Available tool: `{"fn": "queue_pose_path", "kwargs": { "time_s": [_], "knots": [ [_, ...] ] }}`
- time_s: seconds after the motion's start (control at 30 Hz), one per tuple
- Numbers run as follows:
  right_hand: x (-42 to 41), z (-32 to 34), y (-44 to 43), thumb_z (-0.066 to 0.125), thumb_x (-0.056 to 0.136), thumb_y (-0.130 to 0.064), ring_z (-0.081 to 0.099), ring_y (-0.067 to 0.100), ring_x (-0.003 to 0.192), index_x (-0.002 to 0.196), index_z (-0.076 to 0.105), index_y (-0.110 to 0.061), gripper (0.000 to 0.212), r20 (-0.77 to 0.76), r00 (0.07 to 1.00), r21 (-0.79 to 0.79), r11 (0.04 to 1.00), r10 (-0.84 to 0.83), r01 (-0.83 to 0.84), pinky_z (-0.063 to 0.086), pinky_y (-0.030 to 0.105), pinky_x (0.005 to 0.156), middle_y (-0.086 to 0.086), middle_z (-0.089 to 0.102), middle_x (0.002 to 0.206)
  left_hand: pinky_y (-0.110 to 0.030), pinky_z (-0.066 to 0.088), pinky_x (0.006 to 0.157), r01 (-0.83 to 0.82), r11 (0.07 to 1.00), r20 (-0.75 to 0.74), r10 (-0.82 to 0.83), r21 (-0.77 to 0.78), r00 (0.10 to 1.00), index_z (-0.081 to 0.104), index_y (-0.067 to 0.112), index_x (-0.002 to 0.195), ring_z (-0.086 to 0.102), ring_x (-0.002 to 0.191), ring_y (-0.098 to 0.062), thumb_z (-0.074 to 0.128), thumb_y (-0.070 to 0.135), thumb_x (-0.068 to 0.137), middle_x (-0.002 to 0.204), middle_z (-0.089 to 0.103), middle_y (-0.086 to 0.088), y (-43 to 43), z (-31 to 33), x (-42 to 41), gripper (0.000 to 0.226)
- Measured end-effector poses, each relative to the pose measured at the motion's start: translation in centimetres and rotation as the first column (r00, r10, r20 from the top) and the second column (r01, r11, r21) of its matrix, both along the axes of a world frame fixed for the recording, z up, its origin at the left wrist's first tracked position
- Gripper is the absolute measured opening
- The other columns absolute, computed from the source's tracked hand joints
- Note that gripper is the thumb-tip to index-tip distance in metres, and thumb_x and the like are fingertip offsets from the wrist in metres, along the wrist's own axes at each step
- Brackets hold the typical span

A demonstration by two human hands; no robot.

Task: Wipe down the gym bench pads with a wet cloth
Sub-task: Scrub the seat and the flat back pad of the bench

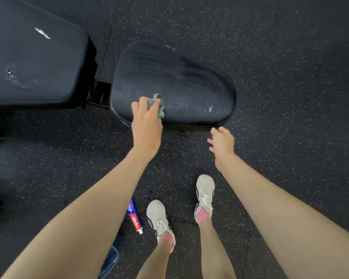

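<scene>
The left hand (146, 119) grips a bunched grey-green cloth (161, 110) and presses it on the seat pad (185, 85), close to the pad's near left corner. The crumpled cloth shows no clear direction. The seat pad's long axis runs left to right, its rounded end pointing right, away from the back pad (34, 57). Wipe streaks mark its far side. The right hand (222, 141) hangs open, fingers loose, off the pad's near edge above the speckled floor (290, 57).

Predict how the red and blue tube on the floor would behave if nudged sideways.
The tube looks flattened, so it would probably slide or pivot rather than roll. It seems small beside the shoe, so likely light. The speckled floor may drag on it.
</scene>
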State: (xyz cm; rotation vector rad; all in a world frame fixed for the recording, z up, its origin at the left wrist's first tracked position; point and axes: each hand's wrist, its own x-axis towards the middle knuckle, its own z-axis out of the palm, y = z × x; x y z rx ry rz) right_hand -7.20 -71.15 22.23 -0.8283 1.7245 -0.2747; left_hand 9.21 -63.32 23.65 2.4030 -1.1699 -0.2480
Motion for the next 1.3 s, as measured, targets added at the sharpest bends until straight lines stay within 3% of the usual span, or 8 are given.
{"fn": "queue_pose_path", "kwargs": {
  "time_s": [0.13, 0.4, 0.57, 0.77, 0.97, 1.07, 1.2, 1.3],
  "knots": [
    [-1.1, -0.1, -1.6, 0.049, 0.098, -0.025, 0.054, 0.023, 0.118, 0.141, 0.041, -0.017, 0.044, -0.067, 0.997, -0.033, 0.999, 0.038, -0.04, 0.043, 0.043, 0.104, 0.004, 0.05, 0.137, -0.026, 0.047, 0.056, 0.284, 0.959, -0.019, -0.284, -0.01, 0.959, 0.062, 0.004, 0.113, 0.045, 0.093, -0.028, 0.068, -0.01, 0.072, 0.107, 0.054, -0.013, -4.2, -0.2, -5.4, 0.044],
    [-2.9, -1.1, -5.6, 0.053, 0.096, -0.025, 0.052, 0.025, 0.123, 0.146, 0.036, -0.018, 0.054, -0.063, 0.983, -0.024, 0.985, 0.17, -0.171, 0.042, 0.045, 0.105, 0.006, 0.048, 0.142, -0.029, 0.042, 0.074, 0.151, 0.988, -0.126, -0.145, 0.036, 0.981, 0.052, 0.009, 0.13, 0.039, 0.108, -0.028, 0.056, -0.008, 0.082, 0.123, 0.05, -0.01, -10.3, -1.0, -8.1, 0.051],
    [-3.0, -1.4, -7.0, 0.056, 0.094, -0.026, 0.059, 0.027, 0.115, 0.139, 0.048, -0.015, 0.047, -0.045, 0.969, 0.001, 0.97, 0.242, -0.243, 0.047, 0.041, 0.099, 0.009, 0.059, 0.13, -0.044, 0.051, 0.06, 0.296, 0.955, -0.112, -0.292, 0.019, 0.95, 0.066, 0.0, 0.112, 0.043, 0.091, -0.032, 0.063, -0.019, 0.068, 0.099, 0.062, -0.014, -9.7, -2.2, -8.5, 0.048],
    [-3.1, -1.2, -8.4, 0.061, 0.092, -0.024, 0.061, 0.029, 0.111, 0.136, 0.051, -0.015, 0.046, -0.062, 0.957, 0.056, 0.959, 0.282, -0.279, 0.048, 0.041, 0.096, 0.009, 0.06, 0.126, -0.04, 0.053, 0.048, 0.505, 0.861, -0.086, -0.5, 0.056, 0.862, 0.069, 0.0, 0.103, 0.035, 0.086, -0.022, 0.07, -0.019, 0.061, 0.088, 0.063, -0.011, -8.5, -1.9, -8.1, 0.046],
    [-3.2, -0.7, -9.2, 0.061, 0.093, -0.023, 0.06, 0.026, 0.102, 0.133, 0.052, -0.014, 0.041, -0.062, 0.947, 0.091, 0.946, 0.316, -0.31, 0.045, 0.031, 0.084, 0.014, 0.061, 0.123, -0.043, 0.052, 0.047, 0.358, 0.929, -0.014, -0.359, 0.09, 0.933, 0.069, -0.002, 0.102, 0.05, 0.083, -0.039, 0.065, -0.021, 0.062, 0.089, 0.061, -0.015, -11.1, -2.0, -7.7, 0.045],
    [-3.5, -0.4, -9.2, 0.058, 0.095, -0.024, 0.055, 0.026, 0.108, 0.135, 0.05, -0.015, 0.042, -0.053, 0.947, 0.103, 0.945, 0.318, -0.312, 0.039, 0.029, 0.082, 0.011, 0.055, 0.131, -0.047, 0.05, 0.067, 0.194, 0.979, -0.011, -0.194, 0.066, 0.981, 0.066, 0.001, 0.111, 0.047, 0.093, -0.038, 0.055, -0.018, 0.073, 0.1, 0.06, -0.017, -12.4, -1.5, -7.6, 0.044],
    [-4.0, -0.3, -9.2, 0.059, 0.095, -0.025, 0.058, 0.025, 0.109, 0.132, 0.051, -0.014, 0.04, -0.053, 0.942, 0.097, 0.94, 0.333, -0.327, 0.046, 0.031, 0.085, 0.009, 0.058, 0.126, -0.019, 0.03, 0.084, -0.286, 0.957, -0.095, 0.289, 0.044, 0.953, 0.062, 0.013, 0.123, 0.046, 0.107, -0.029, 0.046, -0.008, 0.086, 0.118, 0.057, -0.011, -14.3, -0.5, -4.8, 0.046],
    [-4.8, -0.5, -9.3, 0.057, 0.095, -0.022, 0.062, 0.024, 0.106, 0.13, 0.054, -0.015, 0.036, -0.044, 0.954, 0.086, 0.952, 0.298, -0.294, 0.05, 0.035, 0.092, 0.007, 0.06, 0.122, -0.015, 0.025, 0.082, -0.178, 0.984, -0.094, 0.18, 0.03, 0.979, 0.06, 0.014, 0.125, 0.044, 0.108, -0.028, 0.049, -0.008, 0.087, 0.119, 0.056, -0.01, -14.3, 0.3, -4.8, 0.046]
  ]
}}
